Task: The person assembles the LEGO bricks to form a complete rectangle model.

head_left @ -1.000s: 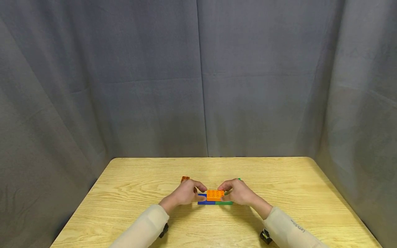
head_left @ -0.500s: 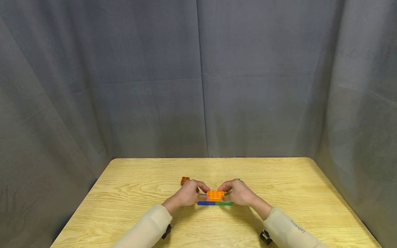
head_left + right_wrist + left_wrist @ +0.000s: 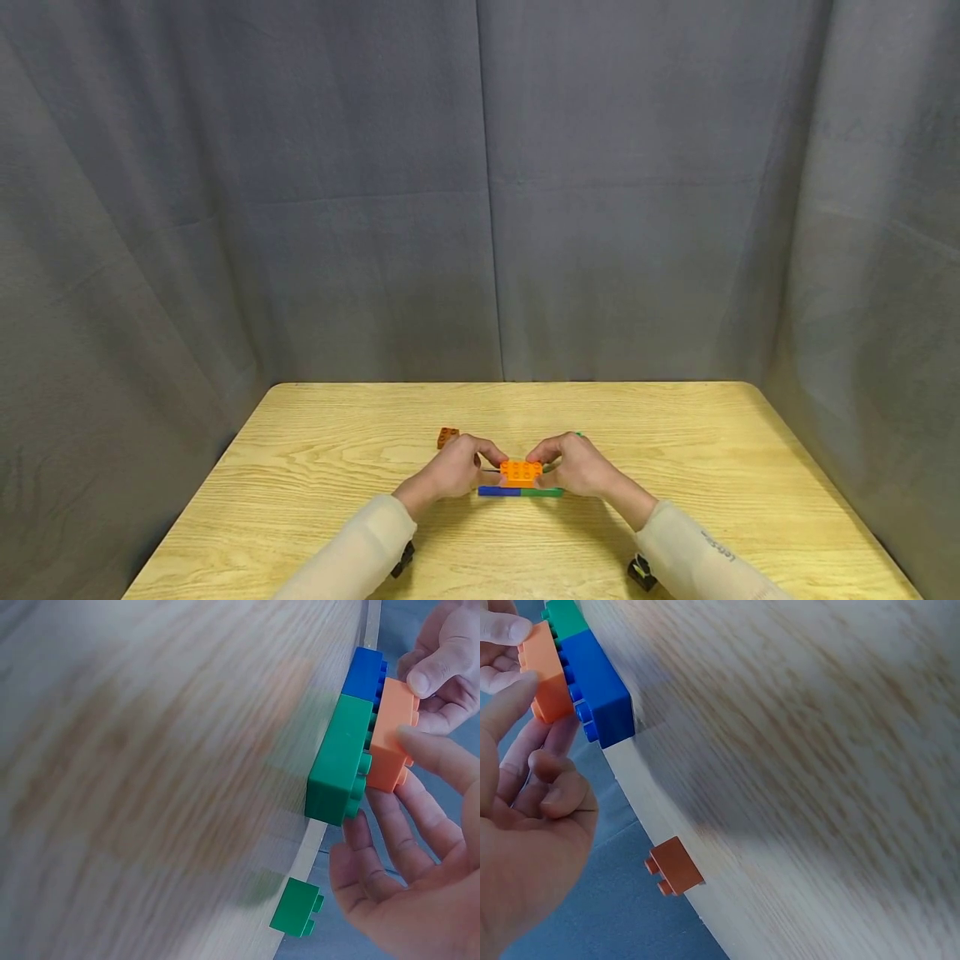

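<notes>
An orange toy building brick [image 3: 521, 472] lies across the seam of a blue brick [image 3: 601, 688] and a green brick [image 3: 339, 754], which stand end to end on the table. My left hand [image 3: 454, 465] pinches the orange brick's left end between thumb and fingers. At the opposite end, my right hand [image 3: 579, 465] grips it in the same way. Both wrist views show the thumbs on the orange brick's near side, and a narrow gap with studs showing between it and the bricks below.
A small brown-orange brick [image 3: 447, 437] sits just beyond my left hand. Behind my right hand is a small green brick [image 3: 295, 906], mostly hidden in the head view. Grey curtains [image 3: 480, 192] surround the wooden table [image 3: 675, 450] at the back and sides.
My left hand has shifted slightly right and closed its fingertips onto the orange brick's left end. The right hand stays in place, and the brick has barely moved.
</notes>
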### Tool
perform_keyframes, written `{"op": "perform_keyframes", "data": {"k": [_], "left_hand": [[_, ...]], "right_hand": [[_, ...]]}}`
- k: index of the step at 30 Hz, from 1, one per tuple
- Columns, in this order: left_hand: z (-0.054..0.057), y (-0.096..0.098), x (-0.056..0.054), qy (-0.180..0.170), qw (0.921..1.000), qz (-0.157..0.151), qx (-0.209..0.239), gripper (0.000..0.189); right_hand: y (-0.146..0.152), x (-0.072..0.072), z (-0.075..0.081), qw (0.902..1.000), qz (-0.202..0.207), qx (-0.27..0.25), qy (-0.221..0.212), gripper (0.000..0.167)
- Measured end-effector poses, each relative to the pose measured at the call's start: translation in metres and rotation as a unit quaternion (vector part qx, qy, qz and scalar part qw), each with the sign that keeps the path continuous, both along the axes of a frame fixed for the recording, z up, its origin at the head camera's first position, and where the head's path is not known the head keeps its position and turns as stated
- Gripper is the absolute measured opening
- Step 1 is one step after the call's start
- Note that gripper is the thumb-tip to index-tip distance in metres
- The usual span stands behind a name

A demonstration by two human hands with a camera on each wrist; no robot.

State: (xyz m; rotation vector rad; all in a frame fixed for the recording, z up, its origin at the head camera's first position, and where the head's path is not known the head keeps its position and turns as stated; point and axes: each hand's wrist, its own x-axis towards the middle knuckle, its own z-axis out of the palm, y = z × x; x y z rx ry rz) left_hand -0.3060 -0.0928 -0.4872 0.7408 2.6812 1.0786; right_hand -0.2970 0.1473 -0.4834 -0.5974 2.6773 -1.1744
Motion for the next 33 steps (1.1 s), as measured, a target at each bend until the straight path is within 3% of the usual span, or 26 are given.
{"op": "perform_keyframes", "data": {"k": [19,33], "left_hand": [[0.0004,-0.0008,-0.0003,-0.002,1.0,0.005,-0.004,0.018],[-0.0016,-0.0002,-0.0001,-0.013,0.9999,0.009,0.002,0.015]], "right_hand": [[-0.0017,-0.0005,-0.0006,0.9998,0.013,-0.005,0.015,0.025],[-0.0031,-0.0014,-0.0033,1.0,-0.001,-0.002,-0.002,0.024]]}}
